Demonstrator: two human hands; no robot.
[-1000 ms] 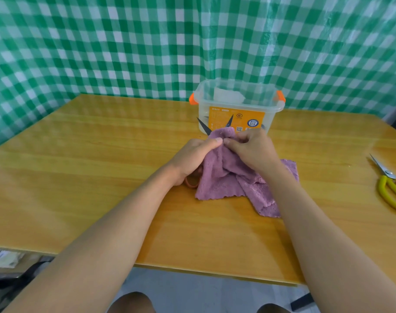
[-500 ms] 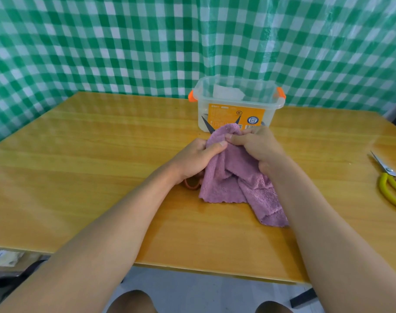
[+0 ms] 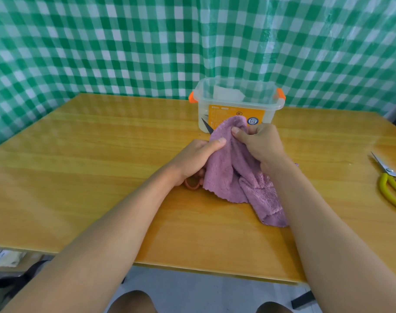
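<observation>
A purple fluffy cloth [image 3: 235,177] is bunched up at the middle of the wooden table [image 3: 102,168]. Under it lies a pair of scissors: one orange handle loop [image 3: 191,184] shows below my left hand, and one black blade tip [image 3: 206,126] sticks out at the cloth's upper left. My left hand [image 3: 195,158] grips the scissors near the handles, its thumb lying on the cloth. My right hand [image 3: 259,143] pinches the cloth's top fold over the blades. The rest of the scissors is hidden.
A clear plastic box [image 3: 237,105] with orange clips and an orange label stands just behind the hands, something white inside it. Yellow-handled scissors [image 3: 393,184] lie at the table's right edge. A green checked curtain [image 3: 147,46] closes off the back.
The cloth has been drawn up over the blades, so only one black tip shows instead of two. My right hand has shifted up the cloth toward the box.
</observation>
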